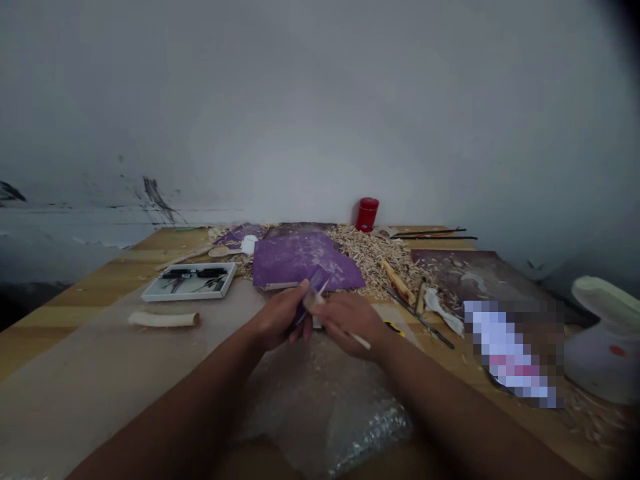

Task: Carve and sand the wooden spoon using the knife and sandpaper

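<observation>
My left hand [280,317] is closed on a small folded piece of purple sandpaper [319,277] above the near part of the table. Against it, my right hand [351,321] is closed around a slim pale wooden piece [361,342], whose thin end sticks out below the palm. The fingers cover most of this piece, so its full shape is hidden. Both hands meet, fingertips close together. Just beyond them lies a larger purple sandpaper sheet [295,257], dusted with pale powder.
Wood shavings [375,253] spread behind the sheet, near a red canister [367,215]. To the left are a white tray of black tools [226,275] and a pale wooden stick [165,320]. A metal file [435,331], a pixelated patch [515,357] and a white container [600,360] are on the right.
</observation>
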Available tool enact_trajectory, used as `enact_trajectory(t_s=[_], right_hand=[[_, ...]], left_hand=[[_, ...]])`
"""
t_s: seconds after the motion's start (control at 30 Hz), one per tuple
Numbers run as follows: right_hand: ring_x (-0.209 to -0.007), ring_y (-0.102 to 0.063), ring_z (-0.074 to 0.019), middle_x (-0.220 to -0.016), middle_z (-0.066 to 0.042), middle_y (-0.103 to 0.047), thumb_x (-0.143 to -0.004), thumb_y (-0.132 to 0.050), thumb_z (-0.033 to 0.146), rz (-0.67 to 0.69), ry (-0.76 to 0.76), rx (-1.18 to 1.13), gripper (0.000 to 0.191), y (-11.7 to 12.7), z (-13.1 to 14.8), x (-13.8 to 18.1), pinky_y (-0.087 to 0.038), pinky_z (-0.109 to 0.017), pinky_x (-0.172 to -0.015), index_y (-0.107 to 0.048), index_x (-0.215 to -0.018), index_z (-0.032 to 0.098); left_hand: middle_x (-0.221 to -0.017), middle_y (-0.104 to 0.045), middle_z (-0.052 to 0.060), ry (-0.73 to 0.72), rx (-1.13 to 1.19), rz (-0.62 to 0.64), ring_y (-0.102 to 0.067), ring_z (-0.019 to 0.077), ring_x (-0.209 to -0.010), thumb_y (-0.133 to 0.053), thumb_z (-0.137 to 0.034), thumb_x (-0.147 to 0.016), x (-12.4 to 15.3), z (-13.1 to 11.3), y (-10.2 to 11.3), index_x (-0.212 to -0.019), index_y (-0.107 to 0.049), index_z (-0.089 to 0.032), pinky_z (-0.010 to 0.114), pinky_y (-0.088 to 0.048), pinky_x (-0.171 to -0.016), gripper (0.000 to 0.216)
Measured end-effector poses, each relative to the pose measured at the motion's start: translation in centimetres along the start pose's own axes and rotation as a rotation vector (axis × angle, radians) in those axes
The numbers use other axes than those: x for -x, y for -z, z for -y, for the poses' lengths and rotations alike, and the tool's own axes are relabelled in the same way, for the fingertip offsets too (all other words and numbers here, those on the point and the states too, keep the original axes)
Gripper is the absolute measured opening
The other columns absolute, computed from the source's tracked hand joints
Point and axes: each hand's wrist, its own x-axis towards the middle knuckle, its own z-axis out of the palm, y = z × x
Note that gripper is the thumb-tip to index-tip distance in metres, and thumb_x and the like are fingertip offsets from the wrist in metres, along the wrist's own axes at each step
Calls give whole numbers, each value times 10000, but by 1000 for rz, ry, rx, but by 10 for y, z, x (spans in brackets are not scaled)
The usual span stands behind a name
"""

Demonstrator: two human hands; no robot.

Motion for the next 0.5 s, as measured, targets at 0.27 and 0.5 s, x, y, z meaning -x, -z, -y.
enact_trajectory(t_s=[0.27, 0.5], right_hand=[[-699, -497, -137, -765, -29, -563, -813, -381, 252, 113, 77, -46, 218, -3, 7, -3, -385, -257, -642, -553, -939, 208], [-671, -498, -131, -740, -24, -571, -823, -371, 234, 8, 6, -35, 210, -1, 6, -1, -380, -253, -638, -562, -905, 201]], left_hand=[[-297, -486, 0, 29, 59, -44, -372, 86, -197, -325, -557, -756, 1, -1, 2, -585, -513, -137, 177, -204, -230, 491], [-308, -506, 15, 44, 77, 43, -355, 88, -184, -283, -538, -778, 1, -2, 2, -605, -516, -127, 183, -195, -226, 503]])
